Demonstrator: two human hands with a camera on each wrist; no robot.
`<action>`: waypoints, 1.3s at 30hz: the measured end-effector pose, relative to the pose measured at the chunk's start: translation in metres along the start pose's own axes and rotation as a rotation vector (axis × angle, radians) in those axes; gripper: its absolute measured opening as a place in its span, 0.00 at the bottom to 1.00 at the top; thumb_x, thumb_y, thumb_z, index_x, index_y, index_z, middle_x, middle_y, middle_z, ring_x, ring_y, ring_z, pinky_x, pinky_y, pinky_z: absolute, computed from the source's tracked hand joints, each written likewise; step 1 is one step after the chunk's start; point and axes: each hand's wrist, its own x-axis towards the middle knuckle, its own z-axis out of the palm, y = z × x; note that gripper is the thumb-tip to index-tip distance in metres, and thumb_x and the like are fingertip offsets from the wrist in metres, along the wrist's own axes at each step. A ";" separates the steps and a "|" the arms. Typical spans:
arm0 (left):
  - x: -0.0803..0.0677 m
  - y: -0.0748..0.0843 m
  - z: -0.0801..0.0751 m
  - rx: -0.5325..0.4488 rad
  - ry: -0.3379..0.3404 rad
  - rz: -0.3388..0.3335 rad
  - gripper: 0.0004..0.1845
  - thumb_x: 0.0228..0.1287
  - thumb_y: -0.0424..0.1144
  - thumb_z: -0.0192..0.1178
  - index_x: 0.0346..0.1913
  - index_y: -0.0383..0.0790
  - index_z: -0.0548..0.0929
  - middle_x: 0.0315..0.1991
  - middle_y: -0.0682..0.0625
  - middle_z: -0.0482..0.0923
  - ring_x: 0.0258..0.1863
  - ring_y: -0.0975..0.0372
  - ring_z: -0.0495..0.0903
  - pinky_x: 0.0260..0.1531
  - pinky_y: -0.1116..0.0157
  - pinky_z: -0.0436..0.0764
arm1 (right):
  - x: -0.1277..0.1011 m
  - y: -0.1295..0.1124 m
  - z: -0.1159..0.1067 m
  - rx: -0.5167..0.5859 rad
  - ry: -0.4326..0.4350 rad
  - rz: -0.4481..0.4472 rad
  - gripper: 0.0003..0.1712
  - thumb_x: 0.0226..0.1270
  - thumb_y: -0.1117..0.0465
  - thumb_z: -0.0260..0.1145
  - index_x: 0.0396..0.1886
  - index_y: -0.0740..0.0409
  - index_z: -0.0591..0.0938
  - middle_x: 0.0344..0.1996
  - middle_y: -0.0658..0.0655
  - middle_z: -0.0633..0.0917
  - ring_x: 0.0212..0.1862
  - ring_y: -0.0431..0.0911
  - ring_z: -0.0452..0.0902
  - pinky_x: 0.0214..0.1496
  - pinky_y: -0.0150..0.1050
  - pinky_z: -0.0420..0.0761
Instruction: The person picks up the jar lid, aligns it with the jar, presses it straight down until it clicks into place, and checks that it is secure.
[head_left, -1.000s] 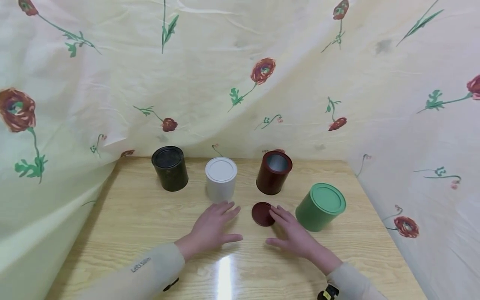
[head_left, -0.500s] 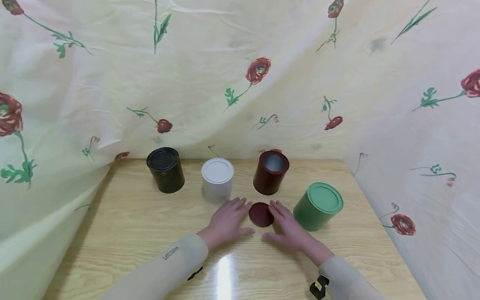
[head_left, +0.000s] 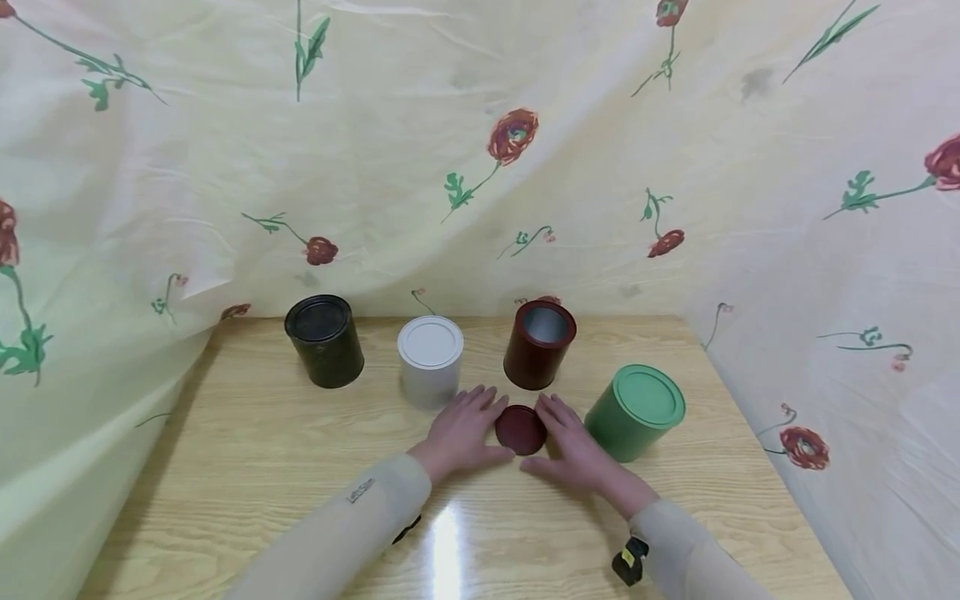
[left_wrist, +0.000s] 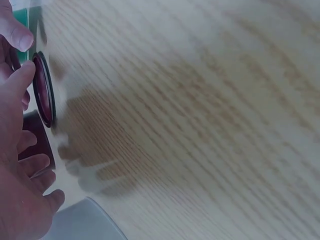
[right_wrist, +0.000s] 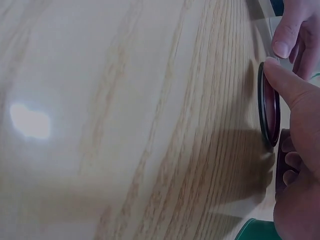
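Note:
A round dark red lid [head_left: 521,430] lies on the wooden table between both hands. My left hand [head_left: 467,429] is at its left edge, fingers extended and thumb along the near side. On the other side, my right hand [head_left: 573,448] has its fingertips right at the lid's edge. In the left wrist view the lid [left_wrist: 44,90] shows edge-on beside the left thumb; in the right wrist view the right thumb overlaps the lid's rim [right_wrist: 262,107]. Just behind stands an upright dark red can [head_left: 536,358], its top uncovered and its grey inside showing.
A white can [head_left: 431,371] with a lid stands behind my left hand. Right of my right hand is a lidded green can [head_left: 630,421]. A lidded black can [head_left: 327,354] stands at the back left. Flowered cloth [head_left: 390,167] hangs behind the table.
My left hand has moved right, from in front of the white can to the lid's left edge. My right hand stays by the lid's right edge. The view has shifted slightly.

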 end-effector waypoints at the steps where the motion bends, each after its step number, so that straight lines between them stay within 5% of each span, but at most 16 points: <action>1: 0.001 -0.001 0.000 0.008 -0.006 0.000 0.47 0.68 0.66 0.66 0.82 0.45 0.69 0.82 0.42 0.65 0.83 0.46 0.60 0.81 0.47 0.60 | 0.001 0.001 0.000 -0.002 -0.005 0.008 0.55 0.67 0.45 0.79 0.80 0.73 0.65 0.83 0.71 0.61 0.84 0.70 0.48 0.79 0.71 0.60; 16: 0.003 -0.007 0.008 0.071 -0.005 0.027 0.45 0.67 0.68 0.67 0.79 0.44 0.74 0.80 0.41 0.67 0.82 0.47 0.63 0.81 0.49 0.62 | 0.002 0.010 0.008 -0.012 -0.007 -0.017 0.49 0.68 0.47 0.79 0.77 0.72 0.71 0.81 0.71 0.63 0.83 0.70 0.51 0.77 0.73 0.62; 39: -0.037 -0.015 0.015 0.024 0.065 0.034 0.43 0.63 0.67 0.71 0.74 0.43 0.79 0.78 0.40 0.70 0.80 0.47 0.65 0.81 0.50 0.63 | 0.001 0.012 0.014 -0.013 0.029 -0.218 0.39 0.62 0.51 0.83 0.70 0.61 0.82 0.77 0.69 0.72 0.80 0.70 0.60 0.78 0.73 0.58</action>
